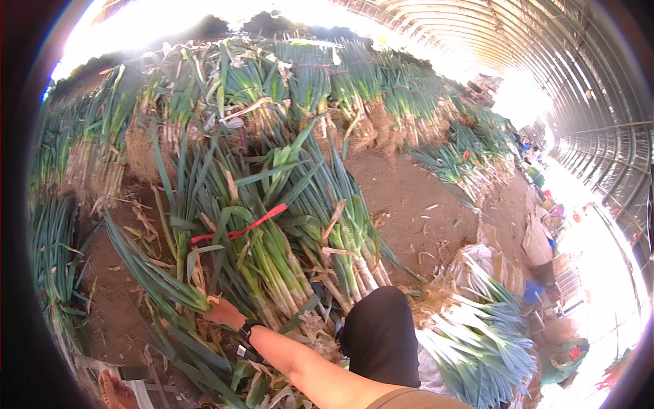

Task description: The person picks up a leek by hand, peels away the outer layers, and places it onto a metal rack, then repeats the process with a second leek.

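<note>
My right hand (225, 313), with a black watch on its wrist, reaches across to the left and grips a few long green onions (171, 281) where the green leaves meet the stalk. Their leaves trail up and left. Just beyond it lie thick bundles of green onions (265, 245), one bound with a red tie (237, 230). Part of my left hand (116, 391) shows at the lower left rim. Its fingers are raised and nothing shows in them. Loose leaves (199, 353) lie between the two hands. My bent knee (380, 332) in dark trousers stands right of the bundles.
Tied onion bundles (311, 82) stand in a long row at the back. Peeled white-stalked onions (475, 332) are piled to the right on sacking. Bare soil (403, 199) with scraps stretches beyond my knee. A curved ribbed roof (577, 76) arches overhead. A blue object (533, 291) sits farther right.
</note>
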Demonstrator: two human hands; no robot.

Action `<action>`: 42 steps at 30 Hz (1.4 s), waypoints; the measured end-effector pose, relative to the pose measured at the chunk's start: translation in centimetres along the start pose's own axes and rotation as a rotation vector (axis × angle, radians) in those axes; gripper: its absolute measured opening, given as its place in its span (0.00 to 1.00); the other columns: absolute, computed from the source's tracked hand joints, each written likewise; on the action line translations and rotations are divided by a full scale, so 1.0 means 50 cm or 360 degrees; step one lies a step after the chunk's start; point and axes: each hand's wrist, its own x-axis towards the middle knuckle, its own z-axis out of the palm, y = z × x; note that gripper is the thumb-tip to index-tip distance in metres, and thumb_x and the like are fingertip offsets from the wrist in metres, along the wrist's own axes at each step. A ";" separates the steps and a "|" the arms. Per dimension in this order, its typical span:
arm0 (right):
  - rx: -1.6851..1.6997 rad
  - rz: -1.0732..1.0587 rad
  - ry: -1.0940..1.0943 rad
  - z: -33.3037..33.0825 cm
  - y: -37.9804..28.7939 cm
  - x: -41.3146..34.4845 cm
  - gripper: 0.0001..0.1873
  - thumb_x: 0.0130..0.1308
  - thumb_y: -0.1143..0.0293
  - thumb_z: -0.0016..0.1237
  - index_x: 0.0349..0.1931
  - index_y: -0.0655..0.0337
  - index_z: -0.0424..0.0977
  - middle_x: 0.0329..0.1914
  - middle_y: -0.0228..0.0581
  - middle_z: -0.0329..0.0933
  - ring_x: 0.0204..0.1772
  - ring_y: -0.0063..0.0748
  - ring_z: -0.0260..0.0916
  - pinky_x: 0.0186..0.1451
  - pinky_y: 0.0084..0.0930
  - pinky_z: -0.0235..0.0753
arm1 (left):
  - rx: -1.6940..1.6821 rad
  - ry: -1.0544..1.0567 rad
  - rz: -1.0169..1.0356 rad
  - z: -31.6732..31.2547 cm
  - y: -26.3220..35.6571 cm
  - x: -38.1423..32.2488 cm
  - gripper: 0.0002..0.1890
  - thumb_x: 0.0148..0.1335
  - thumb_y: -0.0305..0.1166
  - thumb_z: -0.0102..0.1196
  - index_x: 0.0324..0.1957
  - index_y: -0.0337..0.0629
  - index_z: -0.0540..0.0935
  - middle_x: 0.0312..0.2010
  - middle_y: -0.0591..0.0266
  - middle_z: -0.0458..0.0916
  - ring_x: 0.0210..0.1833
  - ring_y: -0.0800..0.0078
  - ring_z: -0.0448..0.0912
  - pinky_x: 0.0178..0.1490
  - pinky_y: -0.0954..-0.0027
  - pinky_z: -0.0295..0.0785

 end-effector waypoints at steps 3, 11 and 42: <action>-0.0372 0.0441 -0.0165 -0.024 0.040 -0.007 0.15 0.59 0.61 0.51 0.43 0.59 0.71 0.32 0.43 0.75 0.36 0.42 0.71 0.40 0.37 0.70 | -0.0059 -0.0005 -0.0137 0.004 -0.033 0.026 0.04 0.64 0.29 0.58 0.38 0.39 0.80 0.28 0.65 0.78 0.30 0.79 0.74 0.34 0.75 0.68; 0.1322 -0.0374 -0.0537 -0.002 -0.186 -0.031 0.17 0.71 0.61 0.47 0.55 0.60 0.70 0.44 0.30 0.76 0.43 0.22 0.70 0.44 0.26 0.73 | -0.0023 -0.0148 -0.0216 0.000 -0.060 0.029 0.10 0.68 0.32 0.52 0.48 0.41 0.78 0.37 0.69 0.77 0.33 0.82 0.72 0.37 0.80 0.67; 0.1451 0.0065 -0.0722 0.056 -0.495 -0.160 0.20 0.77 0.60 0.35 0.59 0.63 0.68 0.53 0.40 0.74 0.53 0.27 0.71 0.57 0.27 0.71 | -0.0593 -0.0174 -0.0130 0.084 -0.066 0.071 0.14 0.57 0.22 0.64 0.46 0.37 0.78 0.39 0.61 0.83 0.39 0.72 0.82 0.42 0.68 0.78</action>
